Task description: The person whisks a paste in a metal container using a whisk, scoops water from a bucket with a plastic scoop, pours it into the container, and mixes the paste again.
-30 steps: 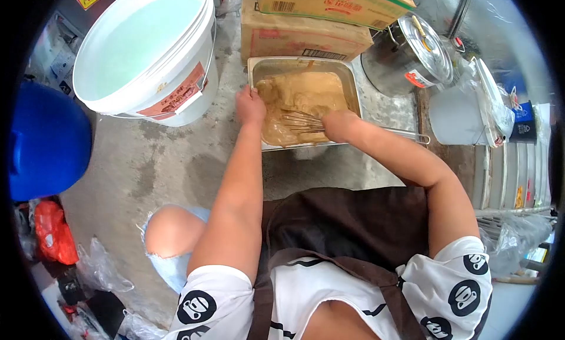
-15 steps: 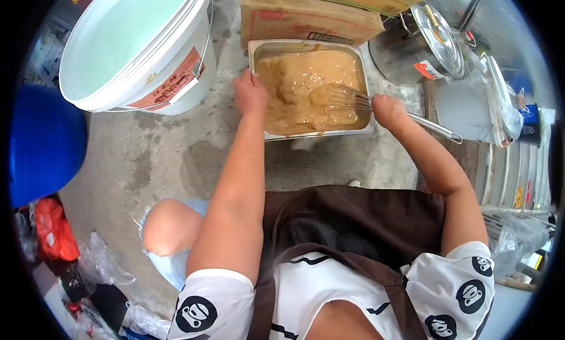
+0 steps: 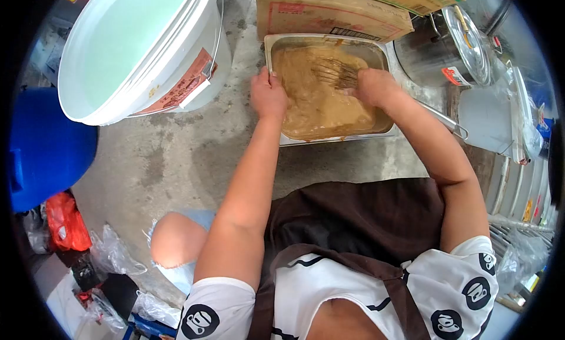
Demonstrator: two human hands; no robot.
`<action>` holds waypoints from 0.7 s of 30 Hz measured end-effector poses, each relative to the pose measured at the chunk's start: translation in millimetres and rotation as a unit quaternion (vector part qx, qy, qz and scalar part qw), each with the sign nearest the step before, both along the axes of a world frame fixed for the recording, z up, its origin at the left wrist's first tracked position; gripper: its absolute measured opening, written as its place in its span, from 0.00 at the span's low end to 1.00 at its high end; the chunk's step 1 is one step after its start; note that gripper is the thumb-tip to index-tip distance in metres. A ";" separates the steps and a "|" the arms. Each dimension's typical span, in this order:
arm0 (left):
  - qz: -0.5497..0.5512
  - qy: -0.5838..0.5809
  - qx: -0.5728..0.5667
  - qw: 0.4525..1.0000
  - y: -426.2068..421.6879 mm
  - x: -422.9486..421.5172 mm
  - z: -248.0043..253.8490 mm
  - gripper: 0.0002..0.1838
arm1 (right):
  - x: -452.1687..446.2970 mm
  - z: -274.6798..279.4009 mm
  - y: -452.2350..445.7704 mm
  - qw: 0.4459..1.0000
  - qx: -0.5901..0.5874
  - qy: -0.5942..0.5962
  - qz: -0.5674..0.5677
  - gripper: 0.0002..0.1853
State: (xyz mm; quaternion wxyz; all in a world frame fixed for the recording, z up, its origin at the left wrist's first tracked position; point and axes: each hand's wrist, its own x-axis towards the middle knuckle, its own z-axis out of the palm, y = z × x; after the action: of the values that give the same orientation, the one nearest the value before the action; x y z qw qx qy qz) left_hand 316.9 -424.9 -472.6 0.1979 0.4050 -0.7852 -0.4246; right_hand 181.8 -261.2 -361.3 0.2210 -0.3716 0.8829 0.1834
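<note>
A rectangular steel pan (image 3: 329,141) on the concrete floor holds a thick, tan, wet batter (image 3: 318,107). At its left rim, my left hand (image 3: 269,93) is closed on the edge, thumb toward the inside. My right hand (image 3: 376,87) grips a wire whisk (image 3: 335,72) low down, near where the wires meet the handle. The whisk's wires are coated and partly sunk in the batter at the pan's upper right. Its steel handle sticks out past my wrist to the right and ends in a loop.
A big white bucket (image 3: 159,75) of pale liquid stands left, beside a blue barrel (image 3: 50,146). Cardboard boxes (image 3: 335,16) sit right behind the pan. To the right are a lidded steel pot (image 3: 432,52) and a translucent tub (image 3: 485,119). Plastic bags (image 3: 115,252) lie lower left.
The whisk and my right hand have moved up and further over the pan. The batter's surface has shifted. The whole view has slid slightly, with the pan appearing further right.
</note>
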 end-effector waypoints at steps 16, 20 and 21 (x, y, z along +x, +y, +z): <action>-0.007 -0.040 -0.005 0.999 -0.1 -0.7 -3.1 0.19 | 56.7 -3.5 -12.7 0.995 0.033 -0.081 0.055 0.13; 0.036 0.047 -0.033 0.998 5.9 1.1 0.3 0.13 | 67.0 -6.3 7.2 0.992 0.064 -0.091 0.055 0.13; 0.026 0.034 -0.031 0.999 5.1 1.5 1.9 0.13 | 69.5 0.8 11.7 0.993 0.053 -0.096 0.040 0.13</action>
State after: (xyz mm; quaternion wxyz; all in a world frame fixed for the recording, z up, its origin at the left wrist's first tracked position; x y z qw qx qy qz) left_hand 318.5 -419.8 -470.7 0.2478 0.4041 -0.7803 -0.4080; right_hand 251.3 -249.4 -360.6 0.3170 -0.4107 0.8306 0.2024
